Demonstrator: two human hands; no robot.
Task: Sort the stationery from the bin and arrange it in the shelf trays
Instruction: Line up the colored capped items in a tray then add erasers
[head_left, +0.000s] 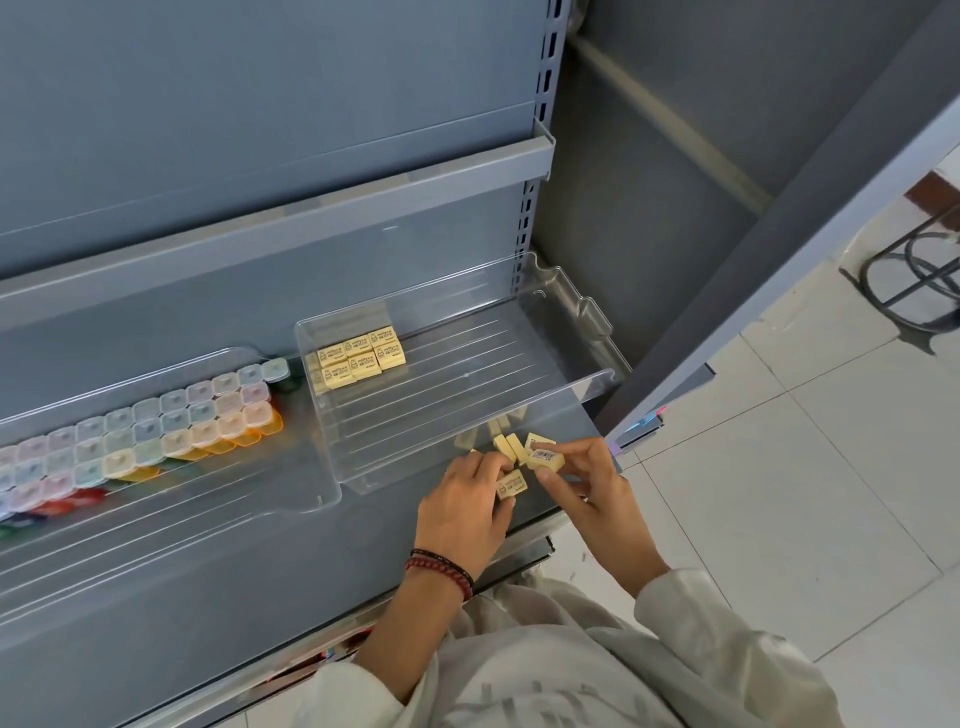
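Observation:
A clear plastic tray (519, 332) sits on the grey shelf, with a neat block of cream erasers (358, 356) in its back left corner. At the tray's front edge my left hand (467, 504) grips one cream eraser (511, 486) and steadies a small stack of upright erasers (511, 448). My right hand (587, 478) pinches another eraser (544, 460) with a barcode label facing up, right beside that stack. Both hands hover over the tray's front lip.
To the left a second clear tray (291, 483) holds rows of pastel and orange capped boxes (156, 431). An upper grey shelf (311, 208) overhangs. A perforated upright (530, 218) bounds the shelf on the right; beyond it lie white floor tiles (779, 467) and a black stool base (919, 270).

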